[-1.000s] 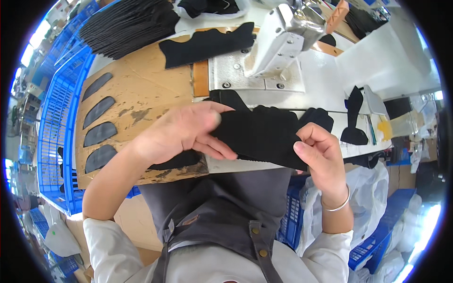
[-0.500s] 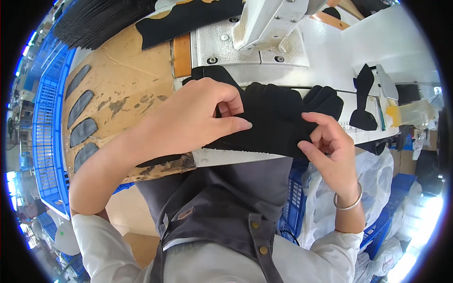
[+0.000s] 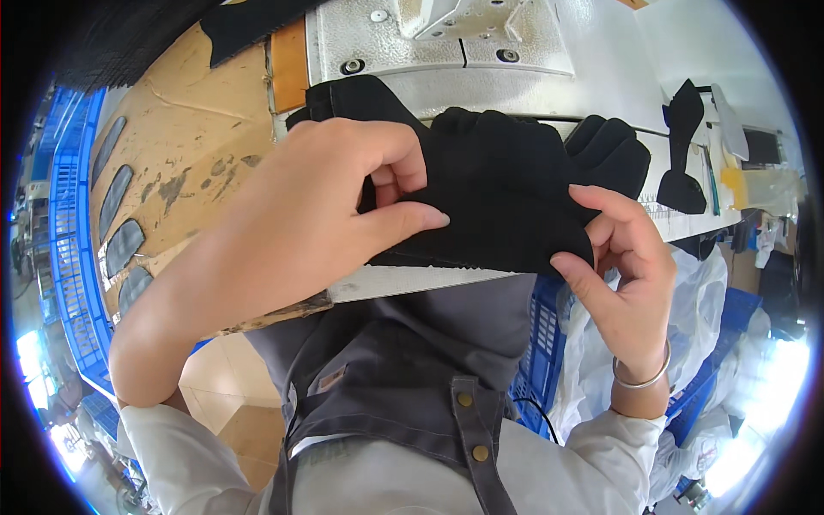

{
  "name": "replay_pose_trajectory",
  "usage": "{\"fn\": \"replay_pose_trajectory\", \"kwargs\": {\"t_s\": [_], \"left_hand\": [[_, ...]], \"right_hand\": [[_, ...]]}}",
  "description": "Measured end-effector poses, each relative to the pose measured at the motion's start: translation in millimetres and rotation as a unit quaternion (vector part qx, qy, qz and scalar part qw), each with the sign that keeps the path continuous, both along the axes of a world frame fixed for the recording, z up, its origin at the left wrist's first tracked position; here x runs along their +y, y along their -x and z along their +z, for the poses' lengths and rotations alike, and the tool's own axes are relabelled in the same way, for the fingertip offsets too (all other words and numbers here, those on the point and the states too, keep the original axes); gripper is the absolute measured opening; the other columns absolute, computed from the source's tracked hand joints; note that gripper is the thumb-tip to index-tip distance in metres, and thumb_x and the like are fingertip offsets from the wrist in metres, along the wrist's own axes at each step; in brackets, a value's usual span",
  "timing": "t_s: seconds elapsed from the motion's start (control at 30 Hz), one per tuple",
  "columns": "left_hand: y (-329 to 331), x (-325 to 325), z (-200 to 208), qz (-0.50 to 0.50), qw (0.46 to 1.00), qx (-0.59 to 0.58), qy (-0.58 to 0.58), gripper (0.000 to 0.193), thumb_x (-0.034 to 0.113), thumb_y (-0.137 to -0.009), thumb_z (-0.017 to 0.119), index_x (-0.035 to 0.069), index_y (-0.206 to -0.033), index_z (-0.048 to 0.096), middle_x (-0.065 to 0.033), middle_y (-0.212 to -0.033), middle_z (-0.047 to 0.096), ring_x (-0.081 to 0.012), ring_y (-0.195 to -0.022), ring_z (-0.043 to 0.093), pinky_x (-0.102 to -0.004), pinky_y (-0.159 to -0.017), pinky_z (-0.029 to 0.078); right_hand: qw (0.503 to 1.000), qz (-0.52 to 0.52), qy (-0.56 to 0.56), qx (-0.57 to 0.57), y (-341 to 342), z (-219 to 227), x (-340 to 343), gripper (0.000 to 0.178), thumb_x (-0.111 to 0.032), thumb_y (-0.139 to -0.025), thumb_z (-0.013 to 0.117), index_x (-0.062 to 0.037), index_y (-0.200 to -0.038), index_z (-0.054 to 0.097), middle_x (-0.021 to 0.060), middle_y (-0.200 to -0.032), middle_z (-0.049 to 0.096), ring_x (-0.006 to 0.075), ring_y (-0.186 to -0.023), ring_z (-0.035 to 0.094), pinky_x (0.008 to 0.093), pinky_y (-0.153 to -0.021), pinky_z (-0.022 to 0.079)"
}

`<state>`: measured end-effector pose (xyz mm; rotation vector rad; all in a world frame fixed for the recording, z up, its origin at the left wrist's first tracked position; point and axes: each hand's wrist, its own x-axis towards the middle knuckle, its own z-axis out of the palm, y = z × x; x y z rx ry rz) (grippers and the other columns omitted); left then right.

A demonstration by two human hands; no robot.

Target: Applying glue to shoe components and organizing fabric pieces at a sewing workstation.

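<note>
A black fabric glove [image 3: 506,202] lies spread between my hands, with rounded finger-like lobes along its far side. My left hand [image 3: 369,184] is closed on its left part, fingers curled and thumb lying along the cloth; the fingertips are partly hidden. At the right edge, my right hand [image 3: 622,266] pinches the cloth, thumb on the near corner and index finger higher up. More black finger-shaped lobes [image 3: 609,150] show beyond the right hand; whether they belong to the same piece I cannot tell. A black strip [image 3: 365,96] sticks out past my left knuckles.
Cardboard [image 3: 197,112] covers the left of the table, with several dark oval pieces [image 3: 126,245] along its edge. A white metal machine base [image 3: 446,51] stands behind the cloth. A black shaped piece [image 3: 682,154] lies right. A blue crate [image 3: 77,257] flanks the left side.
The head view has shifted, so the table sits higher and farther left. My right hand and the cloth's right edge are farther right; both hands keep their hold.
</note>
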<state>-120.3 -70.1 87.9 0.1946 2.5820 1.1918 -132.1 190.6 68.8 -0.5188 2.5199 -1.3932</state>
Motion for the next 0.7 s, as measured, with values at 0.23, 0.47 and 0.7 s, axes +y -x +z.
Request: {"fn": "replay_pose_trajectory", "kwargs": {"t_s": [0.23,0.47,0.7], "left_hand": [[0,-3,-1,-0.008,1.000,0.023,0.010,0.022,0.014,-0.078,0.076,0.003,-0.079,0.057,0.0028,-0.060,0.048,-0.0007,-0.049,0.038,-0.0198,-0.047,0.028],[-4,5,0,0.001,0.999,0.039,0.006,0.022,0.013,-0.076,0.077,0.003,-0.078,0.057,0.0025,-0.058,0.047,-0.0016,-0.048,0.035,-0.0204,-0.047,0.028],[-1,15,-6,-0.026,0.997,0.073,0.002,0.022,0.012,-0.075,0.077,0.002,-0.077,0.057,0.0018,-0.056,0.044,-0.0027,-0.049,0.033,-0.0212,-0.047,0.027]], "right_hand": [[0.999,0.007,-0.014,0.050,-3,-5,-1,0.052,0.003,-0.069,0.075,-0.0068,-0.117,0.060,-0.0040,-0.069,0.046,0.0023,-0.058,0.042,0.0160,-0.052,0.034],[0.996,0.021,-0.010,0.083,1,-3,5,0.050,0.005,-0.069,0.074,-0.0076,-0.116,0.061,-0.0037,-0.067,0.047,0.0026,-0.056,0.044,0.0167,-0.049,0.037],[0.997,0.006,-0.012,0.076,0,-7,16,0.050,0.004,-0.069,0.075,-0.0074,-0.116,0.062,-0.0037,-0.067,0.048,0.0025,-0.056,0.044,0.0165,-0.050,0.037]]}}
